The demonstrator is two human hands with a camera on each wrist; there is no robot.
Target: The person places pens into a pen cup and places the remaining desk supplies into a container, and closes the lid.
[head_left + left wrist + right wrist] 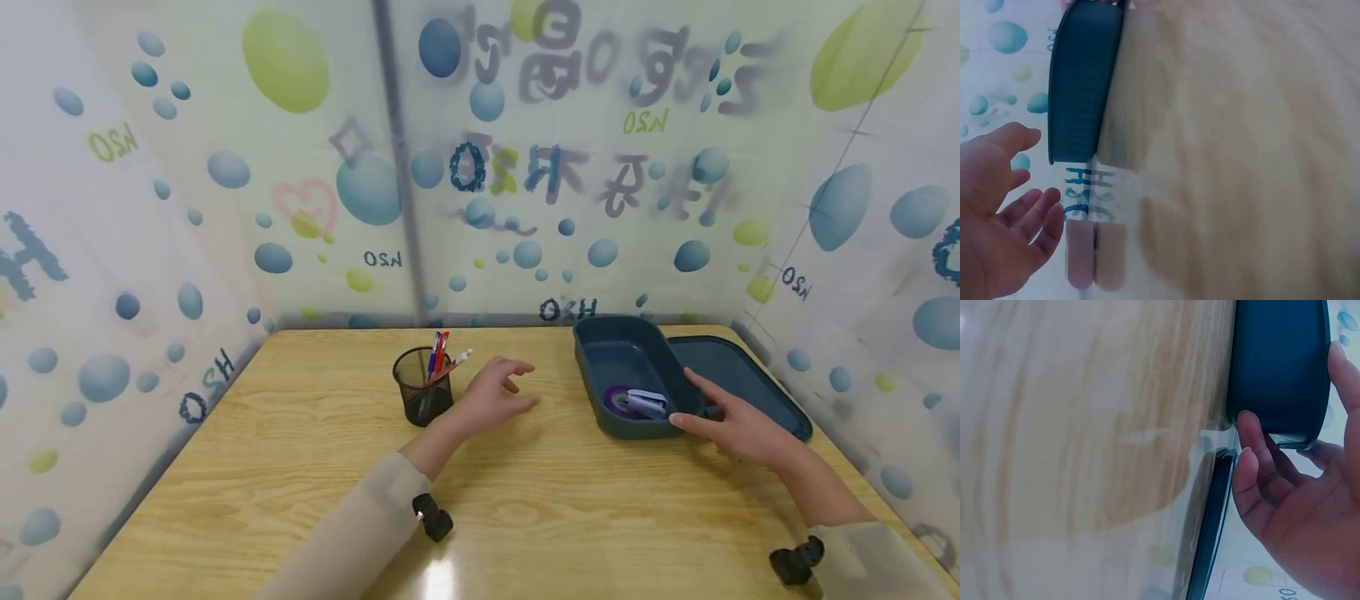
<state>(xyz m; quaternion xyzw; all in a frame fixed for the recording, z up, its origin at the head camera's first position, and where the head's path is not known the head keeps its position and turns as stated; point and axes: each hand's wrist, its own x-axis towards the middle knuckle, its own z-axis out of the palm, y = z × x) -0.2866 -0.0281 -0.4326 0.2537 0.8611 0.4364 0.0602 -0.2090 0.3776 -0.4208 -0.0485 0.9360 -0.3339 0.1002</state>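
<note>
A dark teal box (618,358) stands at the right of the table. Inside it lie a purple ring (617,398), probably a tape roll, and a pale stapler-like thing (647,403). My right hand (738,429) holds the box's near right corner, thumb at the front rim and fingers round the side. The right wrist view shows these fingers (1269,469) bent against the box's outer wall. My left hand (491,396) is apart from the box, fingers loosely bent with nothing in them. Past it, a pinkish rounded block (1080,253) appears in the left wrist view only.
Just left of my left hand is a black mesh pen holder (415,392) with red and blue pens (435,357). A flat dark teal lid (742,379) lies right of the box. Patterned curtains (480,250) enclose the wooden table (315,467).
</note>
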